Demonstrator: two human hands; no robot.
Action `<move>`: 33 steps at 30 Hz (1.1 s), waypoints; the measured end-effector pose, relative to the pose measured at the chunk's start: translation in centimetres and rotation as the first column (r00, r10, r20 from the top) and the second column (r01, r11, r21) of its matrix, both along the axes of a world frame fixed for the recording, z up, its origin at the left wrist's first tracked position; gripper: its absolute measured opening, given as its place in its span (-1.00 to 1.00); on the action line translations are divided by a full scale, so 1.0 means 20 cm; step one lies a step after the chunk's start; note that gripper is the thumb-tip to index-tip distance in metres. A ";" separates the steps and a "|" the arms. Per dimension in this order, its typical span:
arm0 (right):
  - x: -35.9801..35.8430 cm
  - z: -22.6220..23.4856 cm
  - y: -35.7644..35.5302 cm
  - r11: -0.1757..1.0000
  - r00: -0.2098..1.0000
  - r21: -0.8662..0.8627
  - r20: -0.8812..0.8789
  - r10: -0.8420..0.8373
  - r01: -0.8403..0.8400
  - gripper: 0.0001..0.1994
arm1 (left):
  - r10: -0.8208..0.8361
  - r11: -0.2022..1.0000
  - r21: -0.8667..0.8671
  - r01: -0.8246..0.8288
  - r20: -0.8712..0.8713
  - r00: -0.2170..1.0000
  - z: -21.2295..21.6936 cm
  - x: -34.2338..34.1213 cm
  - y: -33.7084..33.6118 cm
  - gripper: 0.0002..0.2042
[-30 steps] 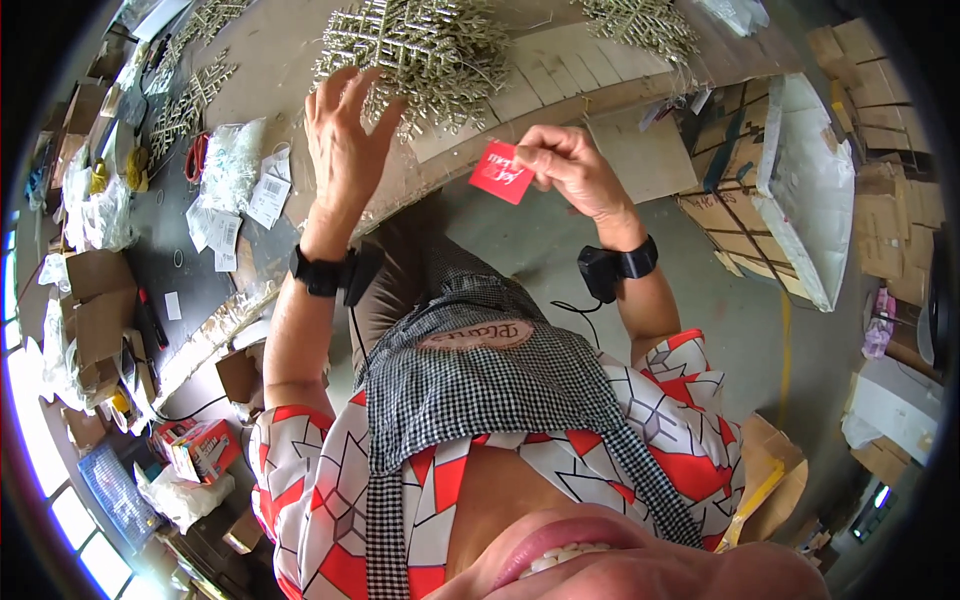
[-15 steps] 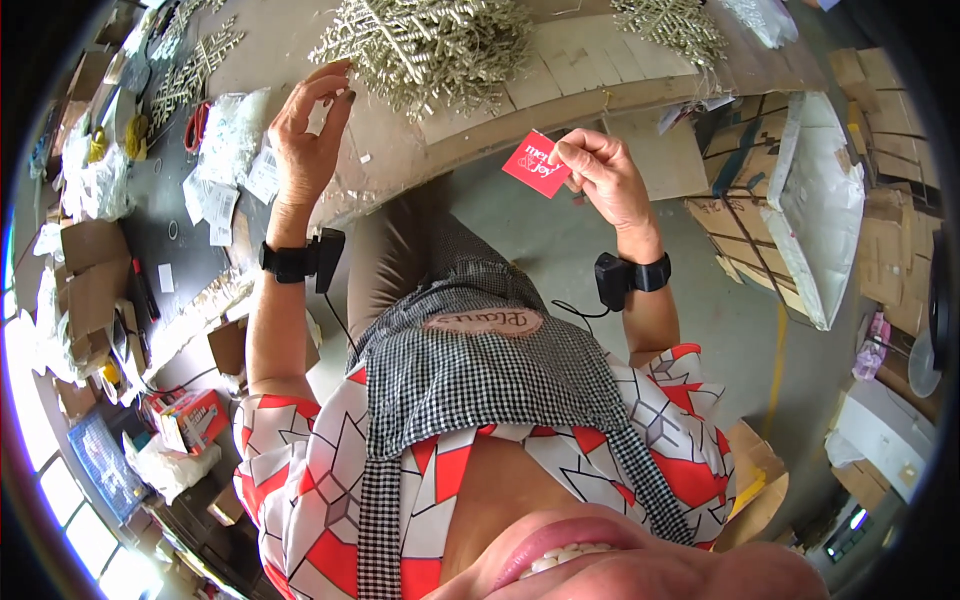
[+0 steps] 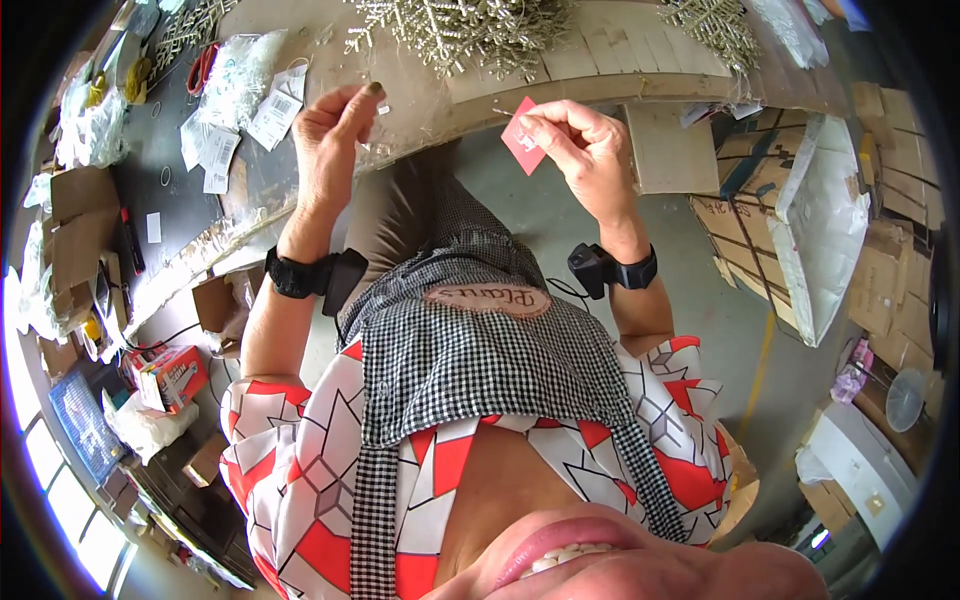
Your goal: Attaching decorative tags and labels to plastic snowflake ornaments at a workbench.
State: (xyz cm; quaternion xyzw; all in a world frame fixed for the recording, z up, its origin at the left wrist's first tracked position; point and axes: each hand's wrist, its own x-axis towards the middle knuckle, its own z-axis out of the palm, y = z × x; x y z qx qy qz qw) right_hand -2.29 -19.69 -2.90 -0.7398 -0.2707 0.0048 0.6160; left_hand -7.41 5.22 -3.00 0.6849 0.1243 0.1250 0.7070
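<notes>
My right hand point(image 3: 580, 140) is raised in front of the table edge and pinches a small red paper tag point(image 3: 522, 150) by its upper corner; a thin thread sticks out from the tag's top. My left hand point(image 3: 335, 135) is lifted beside it, thumb and forefinger pinched on a small pale piece point(image 3: 382, 108) too tiny to make out. Just beyond both hands, a heap of gold glitter snowflake ornaments point(image 3: 470, 30) lies on the pale wooden table point(image 3: 600, 85). Both wrists wear black bands.
More gold snowflakes point(image 3: 715, 25) lie at the table's far right. Clear bags and white paper labels point(image 3: 235, 80) cover a dark tabletop point(image 3: 160, 190) to the left. Cardboard boxes point(image 3: 880, 200) and a white tray point(image 3: 820, 230) stand on the floor to the right; a red box point(image 3: 170, 375) sits lower left.
My left hand left the snowflake heap with its fingers spread, drew back and pinched shut. My right hand kept the red tag and brought it closer to the left hand.
</notes>
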 end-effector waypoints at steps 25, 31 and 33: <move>0.02 0.12 0.11 0.985 0.975 -0.164 0.219 -0.022 0.059 -0.97 | -0.184 0.971 -0.163 0.174 -0.048 0.982 -0.02 0.02 -0.20 -0.84; 0.02 0.11 0.14 0.986 0.972 -0.162 0.233 -0.006 0.045 -0.93 | -0.190 0.971 -0.156 0.183 -0.028 0.981 -0.02 0.03 -0.23 -0.83; 0.02 0.10 0.15 0.986 0.976 -0.163 0.217 -0.006 0.042 -0.94 | -0.199 0.967 -0.169 0.193 -0.021 0.980 -0.03 0.04 -0.23 -0.83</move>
